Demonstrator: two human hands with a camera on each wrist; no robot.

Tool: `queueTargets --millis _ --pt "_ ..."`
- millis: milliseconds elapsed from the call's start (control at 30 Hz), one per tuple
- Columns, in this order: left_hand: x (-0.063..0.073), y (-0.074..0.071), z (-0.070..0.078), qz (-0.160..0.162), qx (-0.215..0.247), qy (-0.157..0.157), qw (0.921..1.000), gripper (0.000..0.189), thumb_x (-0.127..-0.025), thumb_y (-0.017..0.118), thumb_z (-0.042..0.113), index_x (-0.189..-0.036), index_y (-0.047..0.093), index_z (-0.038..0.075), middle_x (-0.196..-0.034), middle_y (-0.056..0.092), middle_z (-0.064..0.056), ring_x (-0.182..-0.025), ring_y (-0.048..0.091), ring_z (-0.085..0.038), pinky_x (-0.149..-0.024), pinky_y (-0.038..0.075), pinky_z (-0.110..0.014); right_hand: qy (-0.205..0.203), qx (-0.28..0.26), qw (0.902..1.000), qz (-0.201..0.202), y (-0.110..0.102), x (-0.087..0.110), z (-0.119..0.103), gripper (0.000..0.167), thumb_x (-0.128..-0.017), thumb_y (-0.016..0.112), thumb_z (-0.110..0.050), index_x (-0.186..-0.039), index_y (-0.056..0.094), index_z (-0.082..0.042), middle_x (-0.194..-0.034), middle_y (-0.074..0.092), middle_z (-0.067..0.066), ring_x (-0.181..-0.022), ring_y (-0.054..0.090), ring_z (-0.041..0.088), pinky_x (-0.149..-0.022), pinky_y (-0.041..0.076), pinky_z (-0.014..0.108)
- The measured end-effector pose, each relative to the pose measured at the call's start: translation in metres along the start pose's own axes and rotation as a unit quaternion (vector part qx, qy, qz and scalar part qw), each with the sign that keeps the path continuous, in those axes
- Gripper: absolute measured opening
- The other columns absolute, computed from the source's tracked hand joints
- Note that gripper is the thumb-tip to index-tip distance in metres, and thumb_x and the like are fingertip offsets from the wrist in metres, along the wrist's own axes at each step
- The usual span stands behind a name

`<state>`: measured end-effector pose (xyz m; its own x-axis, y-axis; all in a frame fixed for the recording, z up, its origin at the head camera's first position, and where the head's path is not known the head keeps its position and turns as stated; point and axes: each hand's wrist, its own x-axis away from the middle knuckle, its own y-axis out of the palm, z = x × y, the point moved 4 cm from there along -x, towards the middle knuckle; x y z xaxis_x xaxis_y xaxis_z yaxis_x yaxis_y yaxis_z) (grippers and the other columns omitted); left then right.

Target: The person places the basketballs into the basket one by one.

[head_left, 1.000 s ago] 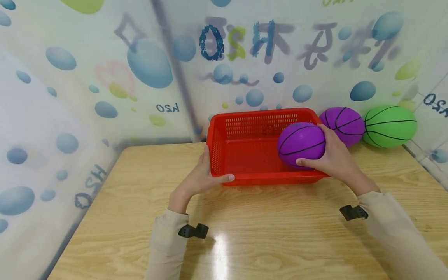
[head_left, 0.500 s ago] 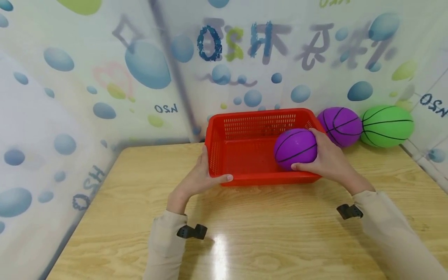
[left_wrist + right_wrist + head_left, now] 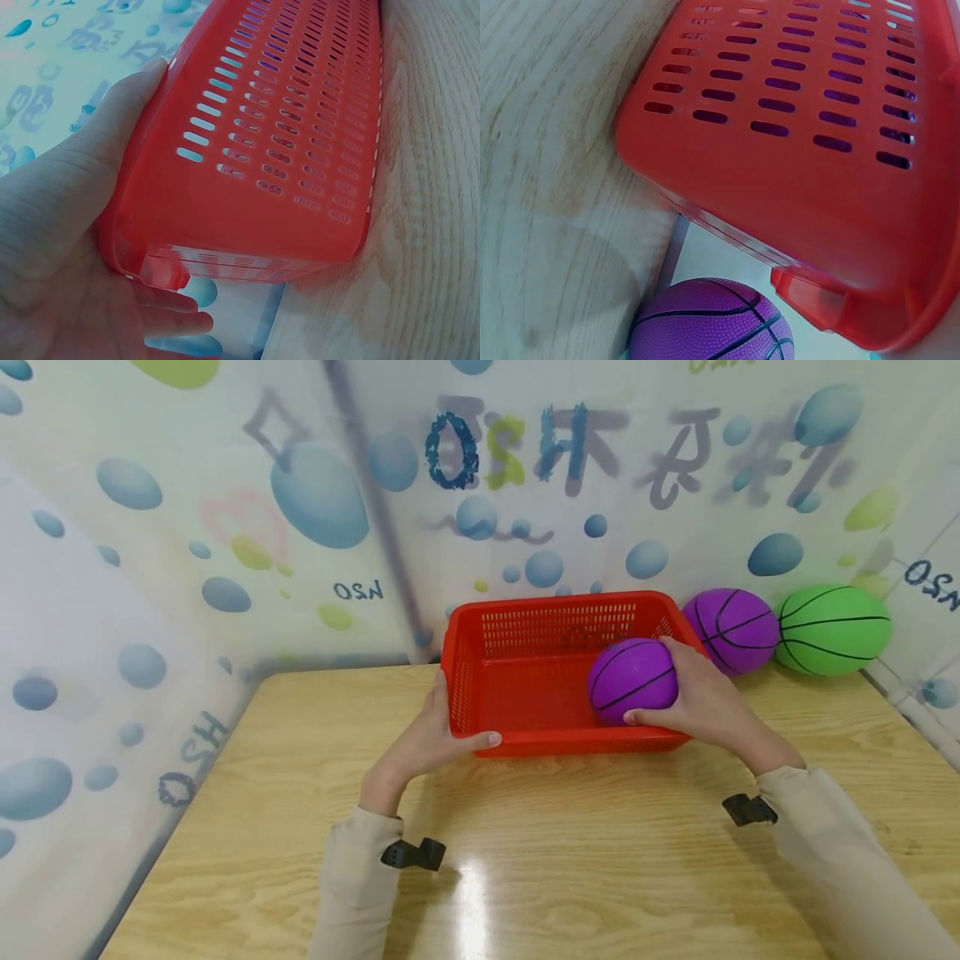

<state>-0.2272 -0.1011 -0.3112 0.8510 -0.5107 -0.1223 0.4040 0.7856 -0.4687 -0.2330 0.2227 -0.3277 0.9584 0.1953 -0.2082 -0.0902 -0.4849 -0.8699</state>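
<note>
A red slotted plastic basket point(image 3: 570, 743) stands at the back of the wooden table in the head view. My left hand point(image 3: 423, 739) grips its left end, the thumb over the front rim and the fingers along the side. At the other end, my right hand point(image 3: 708, 702) holds a small purple basketball point(image 3: 630, 681) low inside the basket, thumb at the front and fingers round its right side. The right wrist view has the basket's outer wall point(image 3: 765, 172) covering the held ball, apart from bits of purple through the slots.
Right of the basket, a second purple basketball point(image 3: 731, 631) and a green basketball point(image 3: 832, 631) sit side by side against the wall sheet point(image 3: 540, 460). Table top point(image 3: 555, 843) extends in front of the basket.
My right hand has brought the purple basketball lower and slightly left into the basket. It has barely moved in the last half second. The left hand keeps its place on the basket.
</note>
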Motion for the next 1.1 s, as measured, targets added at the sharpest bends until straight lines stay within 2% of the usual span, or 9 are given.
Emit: queueTargets --millis 200,433,600,767,833,1000,1100 --pt "0.0 0.0 0.0 0.001 0.009 -0.004 1.0 0.098 -0.076 0.076 0.014 -0.145 0.007 0.019 -0.13 0.038 -0.002 -0.114 0.042 -0.024 -0.087 0.046 -0.05 -0.002 0.021 0.9995 -0.025 0.0 0.0 -0.001 0.108 -0.071 0.07 -0.059 -0.143 0.021 0.004 -0.133 0.039 0.028 -0.114 0.038 0.047 -0.088 0.038 0.062" --pt "0.0 -0.001 0.0 0.003 0.005 -0.007 1.0 0.098 -0.076 0.076 0.015 -0.145 0.007 0.019 -0.13 0.038 -0.001 -0.114 0.042 -0.024 -0.087 0.046 -0.05 0.004 0.023 0.9993 -0.029 0.0 0.001 -0.001 0.106 -0.073 0.069 -0.059 -0.144 0.02 0.003 -0.135 0.037 0.028 -0.116 0.037 0.047 -0.09 0.036 0.062" --pt "0.0 0.0 0.0 0.0 0.017 0.005 0.9998 0.098 -0.076 0.076 0.013 -0.145 0.007 0.022 -0.13 0.038 0.0 -0.114 0.043 -0.022 -0.086 0.048 -0.047 0.004 -0.015 0.9996 -0.026 -0.002 0.002 0.001 0.097 -0.08 0.065 -0.053 -0.145 0.018 0.001 -0.138 0.034 0.027 -0.12 0.035 0.046 -0.091 0.035 0.062" --pt "0.001 -0.001 0.0 0.001 0.009 0.002 1.0 0.098 -0.076 0.076 0.015 -0.145 0.007 0.022 -0.129 0.038 0.0 -0.114 0.043 -0.023 -0.086 0.048 -0.047 0.018 -0.121 0.9925 0.012 -0.013 0.006 0.008 0.078 -0.089 0.06 -0.041 -0.147 0.021 -0.005 -0.145 0.027 0.022 -0.131 0.026 0.04 -0.1 0.024 0.061" --pt "0.002 -0.001 0.0 0.001 0.008 0.002 1.0 0.098 -0.076 0.076 0.016 -0.145 0.007 0.022 -0.13 0.038 0.0 -0.114 0.043 -0.023 -0.086 0.048 -0.046 0.021 -0.153 0.9875 0.034 -0.019 0.008 0.013 0.073 -0.091 0.058 -0.037 -0.146 0.022 -0.005 -0.144 0.03 0.022 -0.131 0.027 0.04 -0.1 0.023 0.061" --pt "0.001 -0.001 0.001 -0.003 0.015 0.011 0.9998 0.096 -0.076 0.076 0.014 -0.144 0.009 0.024 -0.13 0.039 0.003 -0.113 0.044 -0.018 -0.085 0.049 -0.04 0.043 -0.18 0.9799 0.076 -0.033 0.013 0.033 0.068 -0.094 0.054 -0.032 -0.145 0.022 -0.002 -0.144 0.03 0.026 -0.131 0.028 0.041 -0.1 0.024 0.061" --pt "0.0 -0.001 0.001 -0.001 0.02 0.015 0.9997 0.096 -0.076 0.076 0.012 -0.144 0.009 0.023 -0.13 0.04 0.003 -0.114 0.044 -0.018 -0.085 0.049 -0.04 0.069 -0.179 0.977 0.092 -0.042 0.014 0.047 0.069 -0.095 0.051 -0.034 -0.146 0.019 -0.001 -0.145 0.025 0.027 -0.132 0.024 0.043 -0.1 0.021 0.063"
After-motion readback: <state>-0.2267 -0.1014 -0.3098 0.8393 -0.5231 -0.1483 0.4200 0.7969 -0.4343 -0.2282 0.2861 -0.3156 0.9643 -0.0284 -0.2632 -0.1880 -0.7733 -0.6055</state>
